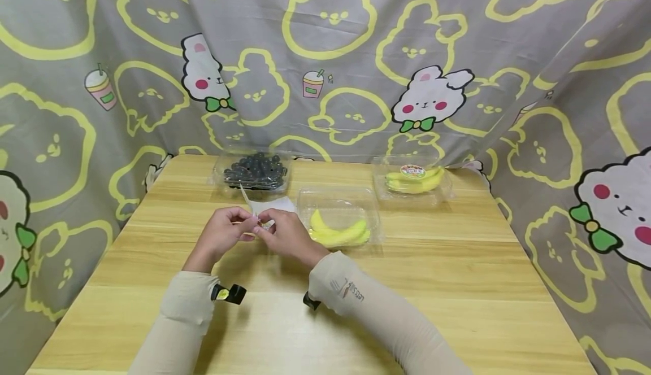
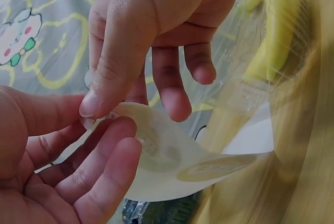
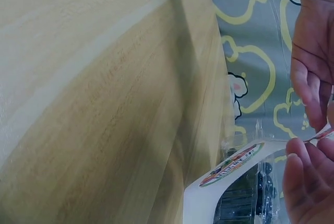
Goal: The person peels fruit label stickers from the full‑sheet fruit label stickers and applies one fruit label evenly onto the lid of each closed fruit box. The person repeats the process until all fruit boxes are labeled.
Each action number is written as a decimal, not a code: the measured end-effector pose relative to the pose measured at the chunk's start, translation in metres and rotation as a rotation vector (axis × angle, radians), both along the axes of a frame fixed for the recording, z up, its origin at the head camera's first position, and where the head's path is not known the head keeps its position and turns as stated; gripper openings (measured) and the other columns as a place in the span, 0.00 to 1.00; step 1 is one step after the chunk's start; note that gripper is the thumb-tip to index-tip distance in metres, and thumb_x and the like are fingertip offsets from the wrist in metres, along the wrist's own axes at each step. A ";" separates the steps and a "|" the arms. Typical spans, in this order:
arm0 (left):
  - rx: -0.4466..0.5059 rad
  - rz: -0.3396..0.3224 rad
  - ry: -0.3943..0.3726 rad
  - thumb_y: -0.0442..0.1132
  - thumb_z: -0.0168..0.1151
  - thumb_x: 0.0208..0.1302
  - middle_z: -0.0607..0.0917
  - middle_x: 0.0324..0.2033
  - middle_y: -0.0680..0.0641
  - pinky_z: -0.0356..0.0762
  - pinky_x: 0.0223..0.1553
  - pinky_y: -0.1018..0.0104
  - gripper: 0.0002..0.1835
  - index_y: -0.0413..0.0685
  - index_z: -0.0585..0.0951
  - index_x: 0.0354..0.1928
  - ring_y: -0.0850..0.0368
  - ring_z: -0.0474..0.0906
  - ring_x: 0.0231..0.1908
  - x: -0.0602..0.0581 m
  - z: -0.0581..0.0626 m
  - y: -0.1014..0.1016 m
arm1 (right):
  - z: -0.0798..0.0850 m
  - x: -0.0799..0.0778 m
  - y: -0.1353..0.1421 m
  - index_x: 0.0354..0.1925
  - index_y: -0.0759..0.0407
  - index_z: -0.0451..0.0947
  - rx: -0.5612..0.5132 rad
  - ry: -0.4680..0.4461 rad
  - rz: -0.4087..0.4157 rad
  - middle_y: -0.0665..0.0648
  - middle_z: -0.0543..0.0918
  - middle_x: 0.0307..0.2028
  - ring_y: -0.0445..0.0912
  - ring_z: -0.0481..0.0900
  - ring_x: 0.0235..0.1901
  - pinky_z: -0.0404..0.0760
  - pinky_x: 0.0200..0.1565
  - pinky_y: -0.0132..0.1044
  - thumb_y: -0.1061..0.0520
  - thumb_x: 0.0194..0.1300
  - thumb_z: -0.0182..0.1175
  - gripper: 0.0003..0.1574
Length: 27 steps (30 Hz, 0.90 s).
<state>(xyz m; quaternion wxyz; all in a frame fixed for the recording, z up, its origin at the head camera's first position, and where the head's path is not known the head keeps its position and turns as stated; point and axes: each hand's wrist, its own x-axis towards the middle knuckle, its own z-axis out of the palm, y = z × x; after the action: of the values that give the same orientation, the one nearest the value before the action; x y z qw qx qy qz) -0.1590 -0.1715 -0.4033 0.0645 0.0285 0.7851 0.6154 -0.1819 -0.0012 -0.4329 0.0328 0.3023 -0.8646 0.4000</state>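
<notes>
Both hands meet over the table, left of the nearer clear box of bananas [image 1: 338, 234]. Between them is a white sticker sheet [image 2: 162, 166], curved, with printed oval fruit stickers [image 3: 232, 165]. My left hand [image 1: 224, 236] pinches the sheet's edge between thumb and fingers. The thumb and forefinger of my right hand [image 1: 290, 234] pinch the same edge, fingertips touching the left hand's. Whether a sticker is lifted there is hidden by the fingers. Beyond the hands stands a clear box of dark round fruit [image 1: 256, 171].
A second clear box of bananas [image 1: 414, 182], with a round sticker on its lid, stands at the back right. The wooden table [image 1: 437, 284] meets a grey patterned curtain [image 1: 346, 70] behind and at both sides.
</notes>
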 end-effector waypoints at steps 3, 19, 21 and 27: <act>-0.011 0.003 0.007 0.31 0.59 0.68 0.82 0.35 0.40 0.83 0.37 0.58 0.10 0.25 0.78 0.39 0.57 0.81 0.34 -0.001 0.000 0.000 | 0.000 -0.001 0.001 0.47 0.59 0.80 -0.008 -0.005 0.006 0.53 0.85 0.43 0.32 0.80 0.29 0.75 0.33 0.20 0.52 0.67 0.63 0.15; -0.027 -0.026 0.011 0.31 0.56 0.70 0.84 0.32 0.43 0.83 0.34 0.61 0.12 0.23 0.79 0.43 0.60 0.81 0.34 -0.001 -0.001 -0.002 | 0.000 -0.002 0.003 0.45 0.58 0.79 -0.056 -0.049 0.006 0.53 0.86 0.40 0.31 0.80 0.27 0.76 0.31 0.22 0.51 0.69 0.60 0.13; -0.028 -0.032 0.012 0.31 0.56 0.70 0.84 0.32 0.43 0.83 0.34 0.61 0.12 0.23 0.79 0.43 0.60 0.81 0.34 -0.001 0.000 -0.002 | 0.001 -0.002 0.004 0.45 0.58 0.79 -0.068 -0.060 0.010 0.52 0.86 0.40 0.31 0.80 0.27 0.76 0.31 0.22 0.50 0.69 0.60 0.13; -0.033 -0.042 0.021 0.30 0.55 0.70 0.83 0.33 0.44 0.83 0.34 0.60 0.11 0.23 0.78 0.43 0.61 0.80 0.34 -0.001 -0.001 -0.002 | 0.000 -0.002 0.004 0.44 0.57 0.80 -0.080 -0.059 0.013 0.52 0.86 0.39 0.31 0.79 0.26 0.76 0.30 0.22 0.51 0.69 0.60 0.12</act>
<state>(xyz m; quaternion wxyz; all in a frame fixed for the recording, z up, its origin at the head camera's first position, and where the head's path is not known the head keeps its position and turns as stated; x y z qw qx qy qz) -0.1597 -0.1733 -0.4040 0.0696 0.0505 0.7949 0.6006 -0.1841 0.0031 -0.4324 0.0170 0.2943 -0.8465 0.4434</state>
